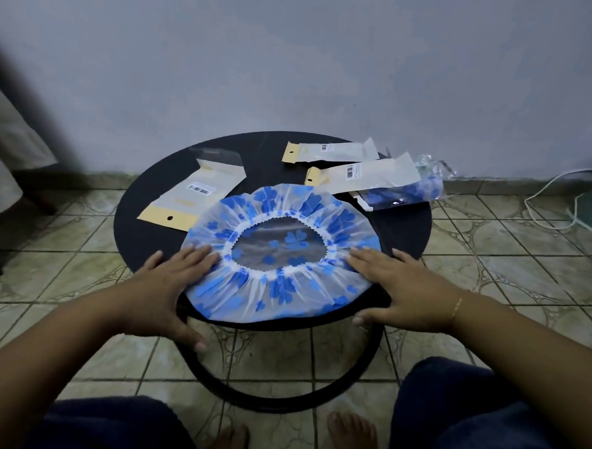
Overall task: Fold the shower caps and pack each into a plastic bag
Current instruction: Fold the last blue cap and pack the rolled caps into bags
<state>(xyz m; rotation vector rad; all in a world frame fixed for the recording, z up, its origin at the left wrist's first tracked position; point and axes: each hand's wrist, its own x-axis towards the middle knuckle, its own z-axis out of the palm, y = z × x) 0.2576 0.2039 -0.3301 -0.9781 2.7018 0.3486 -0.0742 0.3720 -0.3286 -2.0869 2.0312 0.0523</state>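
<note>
Bare feet (350, 436) and dark-clad knees nearest the lens, above pale floor tiles (513, 235). Left hand (168, 286) flat, fingers straight, pressing the left rim of the shower cap (279, 254); right hand (408, 288) likewise flat on the right rim, thumb hanging past the near edge of the surface (133, 222); grip of both wide, holding nothing, only pinning. Cap spread open-side up near the front edge of the round dark surface, elastic ring and clear crown facing the lens, front ruffle overhanging slightly. Step in hand, by judgement: flattening before the first fold. Best done by smoothing outward from the elastic to drive out trapped air, then bringing one half over the other so the gathered edges meet, pressing along the crease with flat fingers, not pinching, since thin film slides and springs back. Worth drawing the cap a little away from the front edge first, to keep the overhang from dragging it off. Repeated narrow folds likely needed to match the slim sleeves. Beyond the cap: flat plastic bag (193, 198) with card header at left rear, touching or just under the cap's far rim; two more bags (332, 150) (365, 174) at right rear; packed blue cap in its bag (406, 192) at the right edge; crumpled clear wrap (435, 164) beside it.
</note>
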